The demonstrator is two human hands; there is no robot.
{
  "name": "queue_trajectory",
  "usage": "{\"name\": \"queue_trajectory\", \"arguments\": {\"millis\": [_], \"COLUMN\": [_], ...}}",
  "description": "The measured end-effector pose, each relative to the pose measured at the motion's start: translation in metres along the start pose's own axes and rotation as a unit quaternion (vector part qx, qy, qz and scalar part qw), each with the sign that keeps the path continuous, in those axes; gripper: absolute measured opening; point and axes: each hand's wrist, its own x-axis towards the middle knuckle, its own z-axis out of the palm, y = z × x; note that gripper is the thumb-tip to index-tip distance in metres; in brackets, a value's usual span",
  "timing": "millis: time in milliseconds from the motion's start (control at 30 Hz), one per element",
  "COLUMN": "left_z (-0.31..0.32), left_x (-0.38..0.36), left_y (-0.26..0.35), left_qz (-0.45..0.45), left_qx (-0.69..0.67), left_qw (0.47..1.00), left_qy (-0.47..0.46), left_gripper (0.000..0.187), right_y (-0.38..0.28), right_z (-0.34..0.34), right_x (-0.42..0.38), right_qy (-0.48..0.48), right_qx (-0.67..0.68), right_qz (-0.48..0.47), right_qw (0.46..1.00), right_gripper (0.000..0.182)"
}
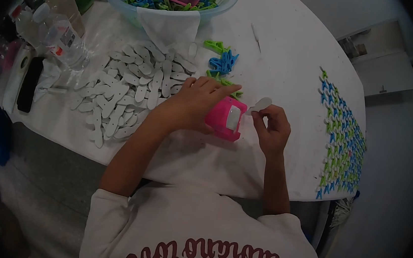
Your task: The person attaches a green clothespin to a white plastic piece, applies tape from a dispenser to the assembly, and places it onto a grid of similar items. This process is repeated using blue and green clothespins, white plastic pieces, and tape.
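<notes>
Head view: a person seated at a white table (pixel 292 62).
Left hand (pixel 196 103): clasped over a pink block (pixel 223 118) near the table's front edge.
Right hand (pixel 271 128): fingertips pinched on a white piece (pixel 261 104) — just beside the block.
Left side: pile of white pieces (pixel 130 89).
Far edge: bowl (pixel 129 4) of clips.

A round table (pixel 293 53) under a white cloth fills most of the view, lit evenly from above. Below it runs a grey floor (pixel 41 188). At upper right stands what may be a pale cabinet (pixel 386 71) against a light wall (pixel 337 7)
</notes>
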Motion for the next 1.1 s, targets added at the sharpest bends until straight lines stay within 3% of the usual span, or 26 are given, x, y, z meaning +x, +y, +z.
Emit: {"name": "queue_trajectory", "arguments": {"millis": [133, 333, 400, 433, 500, 533, 600, 700, 933, 1100], "left_z": [-0.002, -0.009, -0.006, -0.004, -0.002, 0.000, 0.002, 0.004, -0.003, -0.006], "left_x": [-0.001, 0.000, 0.002, 0.004, 0.010, 0.011, 0.011, 0.012, 0.010, 0.006], "left_y": [0.006, 0.011, 0.008, 0.008, 0.011, 0.011, 0.011, 0.008, 0.003, -0.003], "left_qz": [-0.013, -0.059, 0.054, 0.052, 0.114, 0.113, 0.128, 0.119, 0.140, 0.098], "left_qx": [-0.023, -0.014, -0.085, -0.084, -0.111, -0.111, -0.124, -0.146, -0.158, -0.099], "left_qw": [0.999, 0.997, 0.991, 0.991, 0.972, 0.973, 0.961, 0.962, 0.956, 0.982], "left_qy": [-0.036, -0.055, 0.088, 0.088, 0.170, 0.170, 0.210, 0.197, 0.202, 0.129], "left_gripper": [0.104, 0.105, 0.094, 0.094, 0.066, 0.066, 0.036, 0.022, 0.017, 0.008], "right_y": [0.002, 0.005, 0.001, 0.002, 0.007, 0.007, 0.007, 0.009, 0.007, 0.008], "right_z": [-0.001, 0.004, 0.010, 0.011, 0.014, 0.015, 0.016, 0.018, 0.017, 0.009], "right_x": [-0.004, -0.005, -0.005, -0.004, -0.001, 0.000, 0.002, 0.001, 0.001, 0.000], "right_qy": [-0.005, -0.049, -0.033, -0.035, -0.043, -0.044, -0.065, -0.071, -0.073, -0.096], "right_qx": [0.028, -0.030, -0.037, -0.036, -0.041, -0.040, -0.059, -0.076, -0.109, -0.181], "right_qz": [0.021, -0.043, -0.053, -0.053, -0.098, -0.098, -0.119, -0.126, -0.162, -0.186], "right_qw": [0.999, 0.997, 0.997, 0.997, 0.993, 0.993, 0.989, 0.987, 0.978, 0.961], "right_gripper": [0.023, 0.026, 0.025, 0.025, 0.024, 0.024, 0.023, 0.023, 0.023, 0.028]}}
